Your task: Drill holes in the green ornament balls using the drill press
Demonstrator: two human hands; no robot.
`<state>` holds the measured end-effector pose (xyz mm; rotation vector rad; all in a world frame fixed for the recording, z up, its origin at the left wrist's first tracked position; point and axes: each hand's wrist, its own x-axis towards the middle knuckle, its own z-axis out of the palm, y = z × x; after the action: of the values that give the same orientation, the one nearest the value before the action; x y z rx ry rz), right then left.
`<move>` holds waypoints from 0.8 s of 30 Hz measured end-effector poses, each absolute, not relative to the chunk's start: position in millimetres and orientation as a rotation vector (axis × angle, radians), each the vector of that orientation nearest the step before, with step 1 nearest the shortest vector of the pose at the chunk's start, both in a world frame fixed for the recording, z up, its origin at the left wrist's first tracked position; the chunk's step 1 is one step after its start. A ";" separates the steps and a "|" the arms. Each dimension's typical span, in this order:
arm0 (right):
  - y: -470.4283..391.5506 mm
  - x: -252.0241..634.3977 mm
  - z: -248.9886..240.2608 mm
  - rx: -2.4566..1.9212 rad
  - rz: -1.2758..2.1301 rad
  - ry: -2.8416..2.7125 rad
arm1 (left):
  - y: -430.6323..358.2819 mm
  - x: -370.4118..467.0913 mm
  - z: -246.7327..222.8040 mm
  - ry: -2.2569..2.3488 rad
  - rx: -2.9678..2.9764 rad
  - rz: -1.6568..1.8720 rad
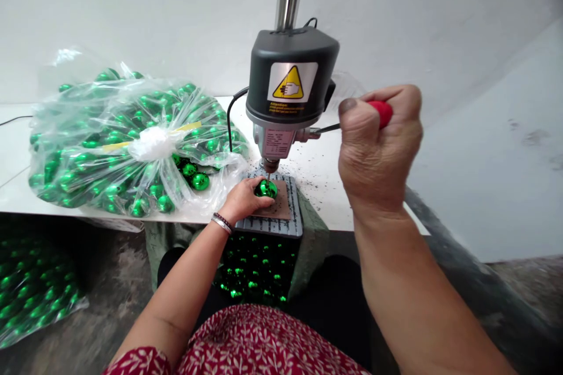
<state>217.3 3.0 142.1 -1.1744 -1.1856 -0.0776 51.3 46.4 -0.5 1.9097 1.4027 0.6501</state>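
A shiny green ball [266, 189] sits on a brown board [284, 202] on the base of a small drill press [294, 47]. My left hand [244, 198] is closed around the ball's left side, thumb toward the front. The thin drill bit [268, 177] points down at the top of the ball; whether it has entered cannot be made out. At the right, my right hand [380, 146] is wrapped round the red knob [382, 113] of the press's feed lever [329, 128].
On the white table [325, 181], a tied clear bag [152, 143] of green balls stands at the left. Dark shavings lie around the press base [297, 217]. More green balls [255, 269] are below the table edge, and another bag [35, 287] lies at lower left.
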 end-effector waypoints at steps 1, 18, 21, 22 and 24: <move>2.4 217.2 142.0 -1.177 -0.076 -1.188 | 46.7 51.3 -2.7 1.391 1.901 0.656; -9.5 215.9 122.5 -1.191 -0.173 -1.174 | 41.2 51.9 -7.2 1.354 1.786 0.739; -10.4 215.4 118.2 -1.220 -0.214 -1.174 | 41.5 51.5 -8.1 1.344 1.815 0.735; -11.0 215.4 115.8 -1.226 -0.223 -1.177 | 41.5 51.4 -8.5 1.345 1.825 0.734; -12.6 215.2 110.0 -1.231 -0.235 -1.184 | 41.3 51.3 -9.4 1.350 1.839 0.739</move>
<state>215.2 -12.6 110.0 -1.2305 -1.1841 -0.2350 51.3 41.3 -9.4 1.8389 1.3503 0.7387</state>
